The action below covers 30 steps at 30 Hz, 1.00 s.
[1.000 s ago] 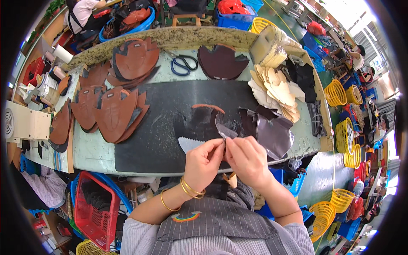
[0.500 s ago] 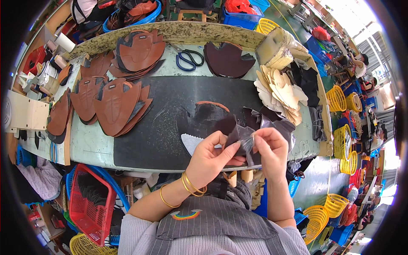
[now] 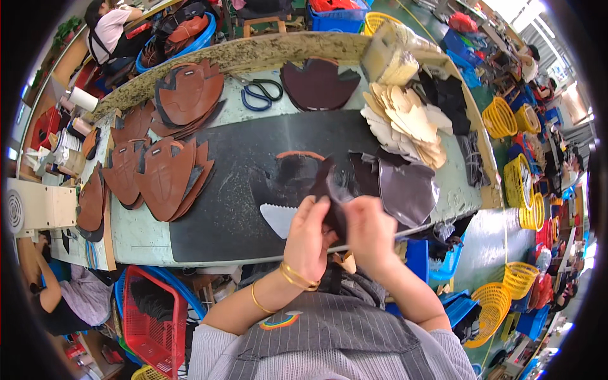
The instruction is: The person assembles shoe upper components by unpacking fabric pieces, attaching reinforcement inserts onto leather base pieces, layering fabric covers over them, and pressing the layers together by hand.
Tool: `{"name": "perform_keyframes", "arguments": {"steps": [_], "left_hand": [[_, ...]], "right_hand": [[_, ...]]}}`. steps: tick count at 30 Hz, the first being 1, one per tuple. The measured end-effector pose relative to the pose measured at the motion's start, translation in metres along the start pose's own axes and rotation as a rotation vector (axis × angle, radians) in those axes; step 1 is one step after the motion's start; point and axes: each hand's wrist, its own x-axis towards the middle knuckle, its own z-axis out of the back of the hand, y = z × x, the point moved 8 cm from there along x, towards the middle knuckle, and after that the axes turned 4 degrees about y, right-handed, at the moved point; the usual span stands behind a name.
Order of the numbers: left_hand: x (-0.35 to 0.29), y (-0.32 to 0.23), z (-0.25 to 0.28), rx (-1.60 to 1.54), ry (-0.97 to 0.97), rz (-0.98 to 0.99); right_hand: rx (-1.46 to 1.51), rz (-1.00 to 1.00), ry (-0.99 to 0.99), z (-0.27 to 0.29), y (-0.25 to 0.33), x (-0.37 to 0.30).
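Observation:
A thin dark leather piece (image 3: 325, 180) stands bent up between my hands over the front of the black mat (image 3: 221, 152). My left hand (image 3: 305, 234) is closed on its left side, thumb uppermost. Against its right side is my right hand (image 3: 368, 233), smeared by motion, its fingers curled shut; what they pinch is hidden. Just beyond lies a dark piece with an orange-brown edge (image 3: 299, 166), and left of my left hand a pale grey piece with a zigzag edge (image 3: 277, 218). Shiny dark pieces (image 3: 408, 193) lie right of my right hand.
Stacks of brown leather pieces (image 3: 166, 180) cover the table's left side. Blue-handled scissors (image 3: 258, 100) and a dark brown stack (image 3: 320, 85) lie at the back, cream pieces (image 3: 405, 120) at the right. A raised rim (image 3: 253, 50) bounds the back. A red basket (image 3: 152, 323) stands lower left.
My right hand has turned over and come down slightly, its pinching fingertips no longer showing. The crinkled film-like part seen between my hands is now hidden or blurred. The whole view has shifted slightly.

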Motion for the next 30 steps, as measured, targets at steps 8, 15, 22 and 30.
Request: {"name": "perform_keyframes", "arguments": {"steps": [8,15,22,30], "left_hand": [[0.006,-0.006,0.030,0.613,0.028,-0.204],[0.021,-0.017,0.012,0.844,0.198,-0.218],[-0.039,-0.031,-0.086,1.829,0.685,-0.947],[-0.093,-0.040,-0.026,1.466,0.666,-0.870]], "right_hand": [[0.209,-0.562,-0.089,0.046,-0.105,-0.092],[-0.326,-0.855,0.111,0.086,-0.208,-0.253],[-0.051,-0.421,0.127,0.084,-0.095,-0.143],[1.868,-1.038,0.273,-0.036,-0.040,-0.071]]}}
